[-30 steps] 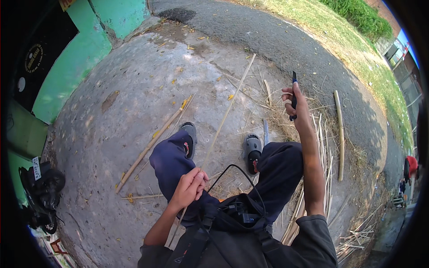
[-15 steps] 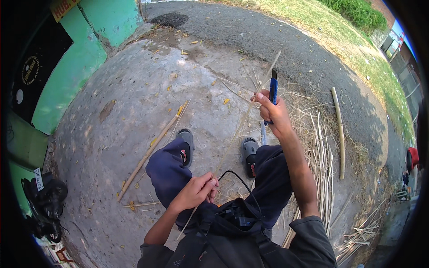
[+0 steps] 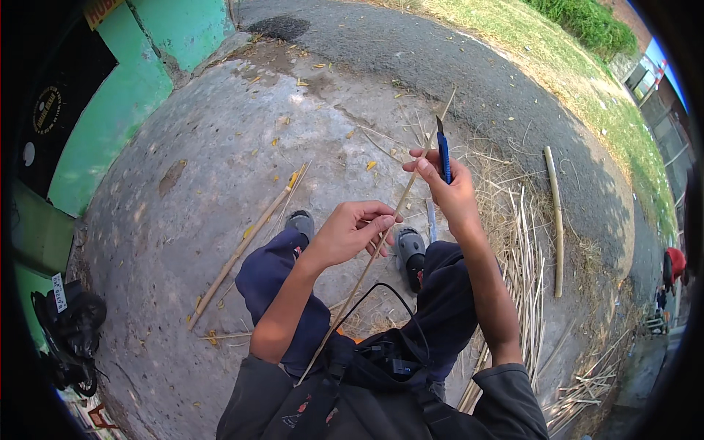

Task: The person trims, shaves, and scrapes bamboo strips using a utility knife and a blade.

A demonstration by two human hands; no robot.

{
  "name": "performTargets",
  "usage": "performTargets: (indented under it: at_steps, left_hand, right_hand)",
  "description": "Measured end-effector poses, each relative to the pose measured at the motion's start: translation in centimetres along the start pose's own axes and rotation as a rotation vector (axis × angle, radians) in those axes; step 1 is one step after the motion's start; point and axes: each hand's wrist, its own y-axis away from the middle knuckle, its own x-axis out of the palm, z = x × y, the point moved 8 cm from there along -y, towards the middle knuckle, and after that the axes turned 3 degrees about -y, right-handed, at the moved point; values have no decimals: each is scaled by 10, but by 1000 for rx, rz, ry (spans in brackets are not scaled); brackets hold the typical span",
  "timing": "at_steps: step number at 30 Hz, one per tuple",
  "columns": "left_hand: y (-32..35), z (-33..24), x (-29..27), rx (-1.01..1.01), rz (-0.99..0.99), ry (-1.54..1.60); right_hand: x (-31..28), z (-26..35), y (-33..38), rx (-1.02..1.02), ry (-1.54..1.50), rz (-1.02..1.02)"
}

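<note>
A long, thin pale strip, probably bamboo (image 3: 358,282), runs slantwise from my lap up past my right hand. My left hand (image 3: 357,229) pinches it near its middle, between thumb and fingers. Higher up, my right hand (image 3: 445,182) is closed around a blue utility knife (image 3: 444,152), its dark blade out and pointing away from me. The same hand steadies the strip between thumb and fingers, beside the knife. The strip's far tip reaches beyond the blade.
Many split strips (image 3: 524,271) lie in a pile right of my legs, among fine shavings. A thick pale stick (image 3: 555,220) lies farther right, a longer pole (image 3: 240,257) at left. My shoes (image 3: 411,253) rest on concrete. A green wall (image 3: 110,139) stands at left.
My left hand has slid up the strip, away from my lap and closer to my right hand. The knife's blade has turned slightly and tilts left.
</note>
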Motion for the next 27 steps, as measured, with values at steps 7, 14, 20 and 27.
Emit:
performTargets:
  at_steps: [7, 14, 20, 27]
  left_hand:
    - [-5, 24, 2, 128, -117, 318]
    - [1, 35, 2, 128, -153, 511]
    - [0, 31, 4, 147, -218, 539]
    - [0, 34, 10, 145, -220, 495]
  right_hand:
    - [-39, -27, 7, 17, 439, -115]
    - [13, -10, 10, -182, 663, 293]
    - [24, -13, 19, -191, 713, 329]
    - [30, -20, 24, -253, 866, 317]
